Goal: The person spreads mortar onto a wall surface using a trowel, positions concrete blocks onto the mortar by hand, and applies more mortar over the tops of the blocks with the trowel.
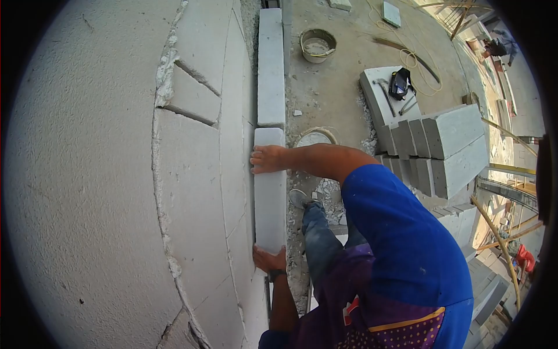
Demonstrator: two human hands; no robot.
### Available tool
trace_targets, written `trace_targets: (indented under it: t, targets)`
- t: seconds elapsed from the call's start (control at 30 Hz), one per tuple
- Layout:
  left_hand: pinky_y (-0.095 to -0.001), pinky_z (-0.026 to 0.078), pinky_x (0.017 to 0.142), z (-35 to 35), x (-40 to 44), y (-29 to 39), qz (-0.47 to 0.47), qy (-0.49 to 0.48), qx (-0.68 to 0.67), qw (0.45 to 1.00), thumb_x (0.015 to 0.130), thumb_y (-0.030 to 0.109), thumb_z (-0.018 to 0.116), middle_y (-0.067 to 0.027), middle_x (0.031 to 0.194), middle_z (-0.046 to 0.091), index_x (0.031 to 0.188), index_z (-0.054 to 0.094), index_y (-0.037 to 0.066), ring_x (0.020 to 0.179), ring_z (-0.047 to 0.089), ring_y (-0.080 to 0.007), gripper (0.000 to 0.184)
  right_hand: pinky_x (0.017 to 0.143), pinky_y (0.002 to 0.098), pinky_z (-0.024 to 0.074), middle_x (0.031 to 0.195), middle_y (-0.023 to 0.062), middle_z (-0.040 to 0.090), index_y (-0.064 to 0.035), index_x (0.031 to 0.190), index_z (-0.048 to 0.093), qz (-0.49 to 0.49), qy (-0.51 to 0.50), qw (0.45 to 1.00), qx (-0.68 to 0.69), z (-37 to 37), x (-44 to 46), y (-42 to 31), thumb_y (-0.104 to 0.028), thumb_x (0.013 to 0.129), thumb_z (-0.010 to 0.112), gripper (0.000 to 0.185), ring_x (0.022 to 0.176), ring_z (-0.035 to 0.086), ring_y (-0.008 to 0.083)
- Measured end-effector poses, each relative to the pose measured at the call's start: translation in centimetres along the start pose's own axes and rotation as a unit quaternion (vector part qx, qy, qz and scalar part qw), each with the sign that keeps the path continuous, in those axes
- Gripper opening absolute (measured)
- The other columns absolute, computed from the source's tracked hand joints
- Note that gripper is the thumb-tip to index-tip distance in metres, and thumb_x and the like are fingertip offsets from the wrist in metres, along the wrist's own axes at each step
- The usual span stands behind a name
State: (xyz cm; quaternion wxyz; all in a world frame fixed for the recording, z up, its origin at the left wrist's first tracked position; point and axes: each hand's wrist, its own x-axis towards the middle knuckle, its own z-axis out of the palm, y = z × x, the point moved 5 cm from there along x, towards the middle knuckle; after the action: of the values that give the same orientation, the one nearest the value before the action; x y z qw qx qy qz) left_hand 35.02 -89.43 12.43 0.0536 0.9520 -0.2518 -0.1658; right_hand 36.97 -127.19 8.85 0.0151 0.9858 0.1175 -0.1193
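A long pale block [270, 200] lies along the top of a narrow course beside the wall. My right hand [268, 159] reaches across its upper part, with the fingers curled over the edge by the wall. Around the block's lower end is my left hand [269, 259], with a dark watch on the wrist and the thumb on the outer side. Another pale block [271, 67] lies in line beyond the upper end; a thin dark seam shows between the two.
A rough wall [99, 174] fills the left side. On the floor are a mortar bucket [318, 46], a second bucket [314, 138], rubble [330, 195] and stacked grey blocks [456, 145]. A hammer [385, 96] and a black bag [400, 83] rest on a slab. Another person [504, 46] is far right.
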Motion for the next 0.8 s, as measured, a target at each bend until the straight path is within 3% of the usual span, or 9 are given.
trace_targets:
  t: [0.17, 0.8]
  targets:
    - [-0.0537, 0.032, 0.117, 1.0, 0.6, 0.2, -0.022, -0.046, -0.001, 0.999, 0.058, 0.039, 0.095, -0.025, 0.146, 0.047, 0.151, 0.035, -0.003, 0.138, 0.043, -0.0418, 0.118, 0.123, 0.0503, 0.0284, 0.134, 0.0078, 0.054, -0.0235, 0.138, 0.05, -0.006, 0.034, 0.999, -0.016, 0.7, -0.2, 0.4, -0.021, 0.099, 0.051, 0.039, 0.137, 0.049, 0.0287]
    - [-0.0525, 0.029, 0.119, 1.3, 0.7, 1.0, -0.037, -0.053, -0.013, 0.998, 0.058, 0.039, 0.095, -0.0237, 0.147, 0.046, 0.152, 0.033, 0.0, 0.14, 0.04, -0.0406, 0.12, 0.124, 0.0514, 0.0243, 0.135, 0.0073, 0.053, -0.0258, 0.142, 0.047, -0.006, 0.026, 0.999, -0.017, 0.9, -0.7, 1.1, -0.021, 0.1, 0.049, 0.043, 0.138, 0.048, 0.0281]
